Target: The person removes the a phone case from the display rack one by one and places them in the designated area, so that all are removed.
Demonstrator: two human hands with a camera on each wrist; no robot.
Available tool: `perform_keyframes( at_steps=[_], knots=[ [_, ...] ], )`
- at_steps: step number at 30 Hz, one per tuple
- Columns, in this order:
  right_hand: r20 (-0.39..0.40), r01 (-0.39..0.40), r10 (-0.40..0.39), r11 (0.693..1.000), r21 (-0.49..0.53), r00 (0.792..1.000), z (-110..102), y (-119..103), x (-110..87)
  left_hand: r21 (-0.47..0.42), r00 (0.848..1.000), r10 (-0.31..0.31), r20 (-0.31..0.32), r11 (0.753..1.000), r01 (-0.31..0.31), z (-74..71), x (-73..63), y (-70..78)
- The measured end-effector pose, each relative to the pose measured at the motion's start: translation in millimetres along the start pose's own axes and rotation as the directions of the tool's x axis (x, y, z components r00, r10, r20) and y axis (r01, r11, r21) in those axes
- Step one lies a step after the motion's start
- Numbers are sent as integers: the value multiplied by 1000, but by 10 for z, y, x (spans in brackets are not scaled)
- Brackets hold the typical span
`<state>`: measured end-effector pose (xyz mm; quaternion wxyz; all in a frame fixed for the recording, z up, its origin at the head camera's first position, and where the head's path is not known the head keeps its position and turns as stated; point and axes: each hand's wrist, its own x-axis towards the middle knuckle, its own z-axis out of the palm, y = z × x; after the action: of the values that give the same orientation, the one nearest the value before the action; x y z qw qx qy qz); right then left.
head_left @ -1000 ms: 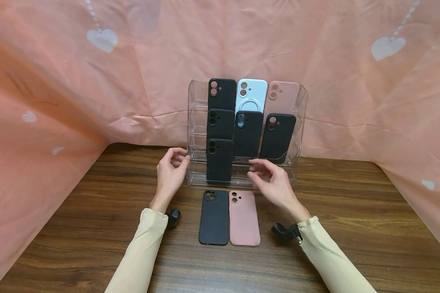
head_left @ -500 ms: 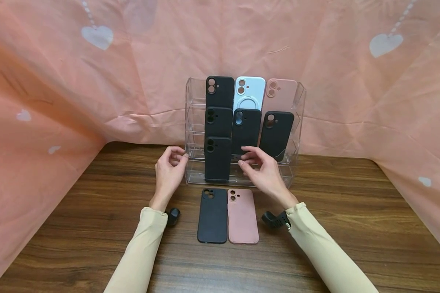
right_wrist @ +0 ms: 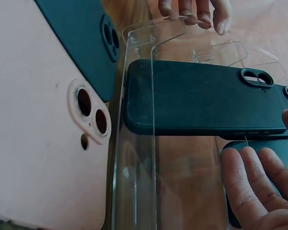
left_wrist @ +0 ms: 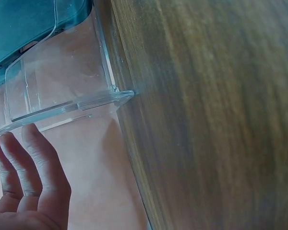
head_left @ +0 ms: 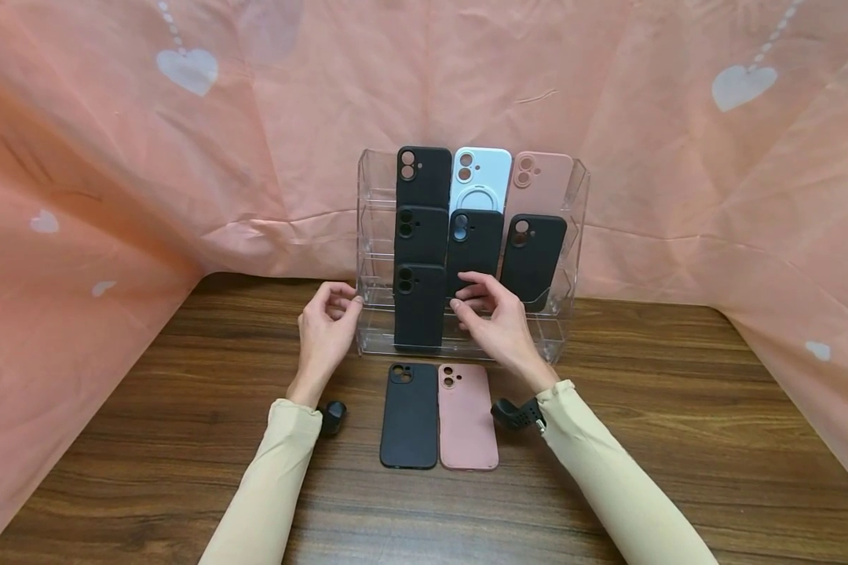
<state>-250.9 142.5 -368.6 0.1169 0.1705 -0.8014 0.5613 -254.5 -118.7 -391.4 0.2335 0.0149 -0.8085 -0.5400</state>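
Note:
A clear acrylic tiered stand (head_left: 376, 341) bears several phone cases. My left hand (head_left: 328, 323) is at its left side, fingertips (left_wrist: 32, 132) touching the outer face of the side panel in the left wrist view. My right hand (head_left: 493, 315) is before the middle of the stand, fingers loosely bent and holding nothing. It overlaps the lower part of a black phone case (head_left: 475, 247). Just left of its fingertips stands the lowest black phone case (head_left: 420, 310), upright in the front tier. In the right wrist view, the right fingers (right_wrist: 235, 167) are beside that case's long edge.
Flat on the wooden table (head_left: 184, 408) before the stand lie a dark phone case (head_left: 409, 420) and a pink phone case (head_left: 468, 420), side by side. Higher tiers hold a white case (head_left: 480, 176), another pink case (head_left: 546, 180) and more black ones. Pink cloth (head_left: 311, 118) hangs behind.
My right hand has moved left and slightly up, from the stand's right part toward the lowest black case. My left hand stays at the stand's side. The view has shifted slightly.

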Motion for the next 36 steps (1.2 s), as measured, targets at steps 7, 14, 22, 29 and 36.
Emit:
perform_keyframes(
  at_steps=[7, 14, 22, 29, 36],
  knots=[
    [-9, -2, 2, 1000, 15, 1000, 44, -35, 67, -2, 1000, 5, 1, 1000, -5, 1, -2, 1],
    [-20, 0, -1, 999, -36, 1000, 91, -82, 123, -5, 1000, 7, -5, 1000, -7, 6, 4, -6],
    [-25, -1, -1, 995, -104, 1000, 134, -110, 161, -3, 1000, 8, -8, 1000, -8, -4, 4, -6],
    [-25, 11, -15, 989, -145, 1000, 144, -106, 188, -2, 1000, 9, -1, 1000, -9, -4, 1, -20],
    [-30, 51, -59, 975, -216, 998, 147, -113, 189, 0, 1000, 20, 6, 1000, -20, -6, 2, -13]
  ],
)
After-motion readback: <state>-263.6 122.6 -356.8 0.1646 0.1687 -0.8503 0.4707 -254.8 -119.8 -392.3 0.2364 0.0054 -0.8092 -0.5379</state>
